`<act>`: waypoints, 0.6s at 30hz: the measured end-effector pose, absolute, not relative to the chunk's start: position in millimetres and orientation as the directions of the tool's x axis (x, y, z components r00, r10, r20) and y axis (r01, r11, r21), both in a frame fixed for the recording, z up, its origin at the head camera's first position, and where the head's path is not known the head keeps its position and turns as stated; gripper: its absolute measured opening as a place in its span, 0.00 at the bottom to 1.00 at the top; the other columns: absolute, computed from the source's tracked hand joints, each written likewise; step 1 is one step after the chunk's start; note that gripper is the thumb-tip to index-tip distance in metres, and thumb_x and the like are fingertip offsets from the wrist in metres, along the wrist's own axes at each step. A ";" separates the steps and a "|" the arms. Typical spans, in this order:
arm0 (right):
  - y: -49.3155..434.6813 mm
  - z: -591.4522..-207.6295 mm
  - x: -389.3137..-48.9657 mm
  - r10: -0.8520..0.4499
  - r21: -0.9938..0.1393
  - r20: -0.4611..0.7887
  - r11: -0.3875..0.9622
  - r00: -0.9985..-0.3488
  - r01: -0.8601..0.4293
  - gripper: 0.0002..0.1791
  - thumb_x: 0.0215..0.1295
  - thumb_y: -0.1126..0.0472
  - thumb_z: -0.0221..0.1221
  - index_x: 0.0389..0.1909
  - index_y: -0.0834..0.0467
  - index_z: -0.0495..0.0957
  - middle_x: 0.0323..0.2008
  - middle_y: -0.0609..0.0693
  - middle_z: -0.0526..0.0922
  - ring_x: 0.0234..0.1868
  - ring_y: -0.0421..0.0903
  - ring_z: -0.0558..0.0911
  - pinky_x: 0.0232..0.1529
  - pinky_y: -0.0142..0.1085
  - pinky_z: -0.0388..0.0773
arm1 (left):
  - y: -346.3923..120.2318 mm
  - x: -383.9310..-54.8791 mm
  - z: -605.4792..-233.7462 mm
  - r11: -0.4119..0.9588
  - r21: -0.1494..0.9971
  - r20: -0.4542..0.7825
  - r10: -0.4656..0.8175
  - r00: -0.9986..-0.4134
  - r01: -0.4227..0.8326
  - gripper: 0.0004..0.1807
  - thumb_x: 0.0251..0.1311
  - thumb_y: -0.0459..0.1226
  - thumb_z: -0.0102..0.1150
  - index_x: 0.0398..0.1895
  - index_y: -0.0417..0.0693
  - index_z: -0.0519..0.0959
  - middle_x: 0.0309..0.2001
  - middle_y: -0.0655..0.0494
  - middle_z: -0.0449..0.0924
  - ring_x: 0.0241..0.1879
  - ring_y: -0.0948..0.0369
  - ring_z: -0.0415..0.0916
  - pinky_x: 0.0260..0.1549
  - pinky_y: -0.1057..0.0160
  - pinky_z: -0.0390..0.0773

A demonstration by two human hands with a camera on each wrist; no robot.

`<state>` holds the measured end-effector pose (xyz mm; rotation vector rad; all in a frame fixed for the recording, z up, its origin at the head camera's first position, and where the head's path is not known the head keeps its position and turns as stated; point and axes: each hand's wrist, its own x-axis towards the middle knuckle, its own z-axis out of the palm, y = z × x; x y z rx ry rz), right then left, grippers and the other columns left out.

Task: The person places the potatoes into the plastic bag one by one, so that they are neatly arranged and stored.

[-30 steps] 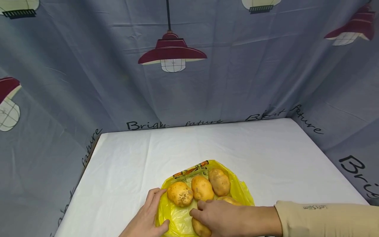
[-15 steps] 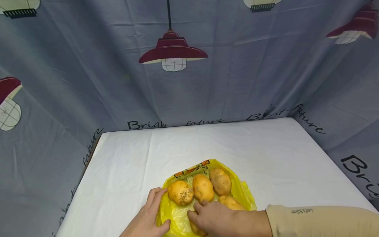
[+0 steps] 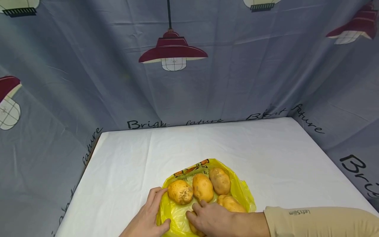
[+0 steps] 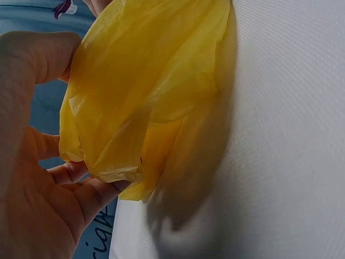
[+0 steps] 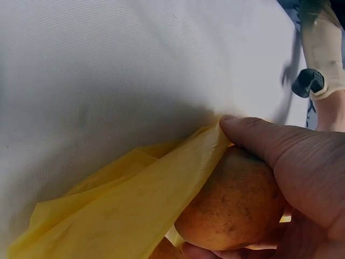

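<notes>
A yellow plastic bag [image 3: 248, 197] lies with its mouth spread wide at the near side of the white table. My left hand [image 3: 148, 215] holds the bag's left rim, its fingers and thumb spread along the edge; the left wrist view has the yellow film [image 4: 145, 81] between them. Inside the bag, my right hand [image 3: 213, 217] grips a potato [image 5: 232, 199], its lower part hidden by the hand in the head view. Several other potatoes lie around it: a dirt-speckled potato [image 3: 180, 192] at left, a middle potato [image 3: 203, 187], a back potato [image 3: 220, 181] and a right one [image 3: 231, 203].
The white-covered table [image 3: 124, 164] extends to the left, right and behind the bag. A grey curtain [image 3: 118, 82] printed with red lamps encloses the far side and both flanks. In the right wrist view, the other forearm wears a dark wrist device [image 5: 308, 82].
My right hand has shifted slightly left with the potato it grips, uncovering more of the right-hand potato. The left hand stays at the bag's rim.
</notes>
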<state>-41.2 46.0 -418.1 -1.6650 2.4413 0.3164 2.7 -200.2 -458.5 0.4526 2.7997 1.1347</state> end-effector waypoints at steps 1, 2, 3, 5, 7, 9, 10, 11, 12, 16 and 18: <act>46.0 -418.1 -41.1 -0.897 0.085 -0.253 0.352 -0.362 -0.932 0.27 0.59 0.33 0.63 0.50 0.47 0.73 0.33 0.42 0.72 0.29 0.38 0.73 0.19 0.28 0.71 | -200.2 2.6 -458.4 0.680 0.693 0.032 0.304 -0.952 0.240 0.45 0.49 0.40 0.67 0.73 0.45 0.61 0.62 0.61 0.57 0.51 0.62 0.70 0.50 0.62 0.75; 46.0 -418.1 -41.0 -0.898 0.087 -0.251 0.352 -0.362 -0.932 0.27 0.59 0.33 0.63 0.49 0.47 0.73 0.33 0.42 0.72 0.28 0.38 0.72 0.19 0.28 0.71 | -200.1 2.6 -458.1 0.679 0.694 0.032 0.304 -0.952 0.240 0.45 0.49 0.40 0.67 0.73 0.45 0.61 0.62 0.61 0.57 0.52 0.62 0.70 0.50 0.61 0.75; 46.0 -418.1 -41.0 -0.897 0.088 -0.251 0.353 -0.364 -0.932 0.27 0.59 0.33 0.63 0.49 0.47 0.73 0.33 0.42 0.72 0.28 0.38 0.72 0.19 0.28 0.71 | -200.0 2.5 -457.8 0.679 0.693 0.033 0.304 -0.952 0.241 0.45 0.49 0.40 0.67 0.73 0.45 0.61 0.62 0.61 0.57 0.52 0.61 0.70 0.50 0.61 0.75; 46.2 -418.2 -40.8 -0.896 0.086 -0.249 0.357 -0.367 -0.930 0.26 0.59 0.34 0.64 0.48 0.46 0.72 0.33 0.42 0.72 0.28 0.38 0.72 0.18 0.28 0.70 | -199.8 2.6 -457.5 0.680 0.694 0.029 0.302 -0.953 0.237 0.45 0.49 0.40 0.67 0.73 0.45 0.61 0.62 0.61 0.57 0.52 0.61 0.70 0.50 0.61 0.75; 46.5 -418.1 -40.6 -0.895 0.079 -0.250 0.362 -0.370 -0.929 0.26 0.58 0.34 0.64 0.47 0.46 0.72 0.32 0.42 0.71 0.28 0.38 0.72 0.18 0.28 0.70 | -199.6 2.8 -457.2 0.682 0.693 0.024 0.301 -0.953 0.233 0.45 0.49 0.40 0.67 0.73 0.45 0.61 0.62 0.61 0.57 0.52 0.61 0.70 0.50 0.61 0.76; 46.7 -417.8 -40.5 -0.894 0.076 -0.250 0.364 -0.371 -0.928 0.26 0.58 0.35 0.65 0.48 0.46 0.72 0.33 0.42 0.71 0.28 0.38 0.72 0.18 0.28 0.70 | -199.3 3.0 -457.1 0.686 0.690 0.019 0.301 -0.953 0.230 0.45 0.50 0.40 0.67 0.73 0.45 0.61 0.62 0.61 0.57 0.51 0.61 0.70 0.50 0.61 0.76; 46.9 -417.4 -40.4 -0.894 0.074 -0.252 0.363 -0.369 -0.929 0.27 0.58 0.35 0.65 0.49 0.46 0.72 0.33 0.42 0.72 0.29 0.38 0.72 0.19 0.28 0.70 | -199.2 3.1 -457.2 0.687 0.690 0.017 0.301 -0.954 0.229 0.45 0.50 0.40 0.67 0.73 0.45 0.61 0.62 0.61 0.57 0.51 0.61 0.70 0.49 0.61 0.76; 47.1 -416.8 -40.4 -0.894 0.069 -0.255 0.364 -0.370 -0.929 0.27 0.58 0.34 0.65 0.50 0.46 0.72 0.33 0.42 0.72 0.29 0.38 0.72 0.19 0.28 0.70 | -199.2 3.1 -457.2 0.689 0.687 0.017 0.301 -0.953 0.230 0.45 0.50 0.41 0.67 0.73 0.45 0.61 0.62 0.61 0.57 0.51 0.61 0.70 0.49 0.61 0.76; 47.3 -416.0 -40.4 -0.894 0.067 -0.256 0.364 -0.369 -0.929 0.28 0.58 0.34 0.65 0.52 0.46 0.72 0.34 0.42 0.72 0.30 0.39 0.73 0.20 0.28 0.71 | -199.2 3.1 -457.3 0.690 0.685 0.020 0.302 -0.953 0.233 0.45 0.50 0.41 0.67 0.73 0.45 0.61 0.62 0.61 0.58 0.51 0.61 0.70 0.49 0.61 0.76; 48.3 -407.2 -41.5 -0.897 0.042 -0.240 0.372 -0.371 -0.927 0.32 0.61 0.31 0.60 0.58 0.46 0.71 0.38 0.43 0.74 0.33 0.39 0.73 0.21 0.29 0.72 | -200.2 2.4 -457.0 0.685 0.685 0.037 0.308 -0.951 0.248 0.45 0.50 0.40 0.68 0.73 0.44 0.61 0.62 0.60 0.58 0.50 0.62 0.71 0.49 0.62 0.76; 48.6 -396.5 -42.8 -0.897 0.036 -0.222 0.383 -0.381 -0.923 0.35 0.61 0.29 0.58 0.61 0.47 0.71 0.41 0.43 0.74 0.36 0.39 0.73 0.24 0.30 0.73 | -201.1 1.9 -456.5 0.684 0.684 0.040 0.312 -0.949 0.254 0.45 0.50 0.40 0.68 0.73 0.44 0.61 0.62 0.60 0.58 0.50 0.62 0.71 0.48 0.62 0.76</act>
